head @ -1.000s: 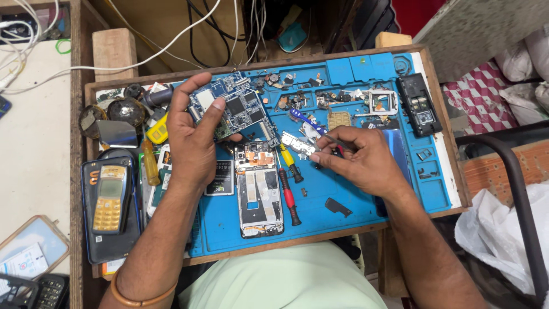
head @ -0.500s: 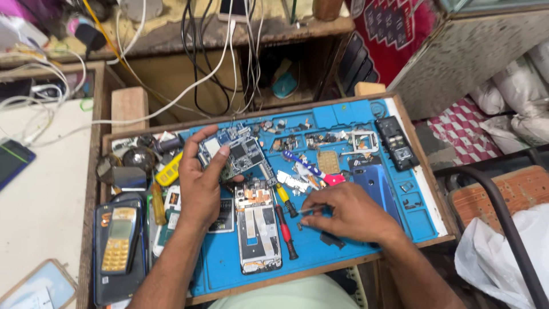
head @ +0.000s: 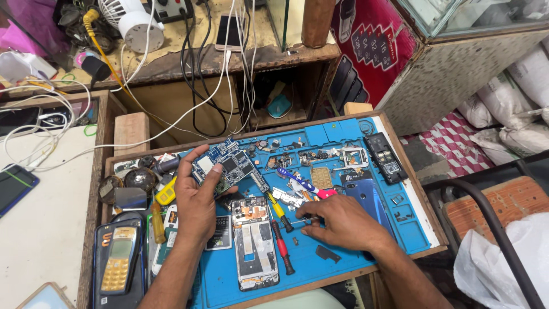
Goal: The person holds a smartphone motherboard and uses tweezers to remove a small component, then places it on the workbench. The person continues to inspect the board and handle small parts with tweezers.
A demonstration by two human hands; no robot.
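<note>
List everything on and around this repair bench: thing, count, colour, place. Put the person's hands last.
circuit board: one, blue-green, held above the mat's left part
blue work mat: one, blue, covering the wooden tray
opened phone frame: one, silver-grey, on the mat below the board
screwdrivers: two, one yellow-handled and one red-handled, beside the frame
toothbrush: one, blue and white, mid-mat
blue phone back: one, blue, right of centre
black handset: one, black, mat's right edge
keypad phone: one, yellow and grey, left of the mat
small fan: one, white, upper shelf
cables: several, white and black, hanging behind
left hand: holding the circuit board
right hand: on the mat, pinching a thin tool
</note>
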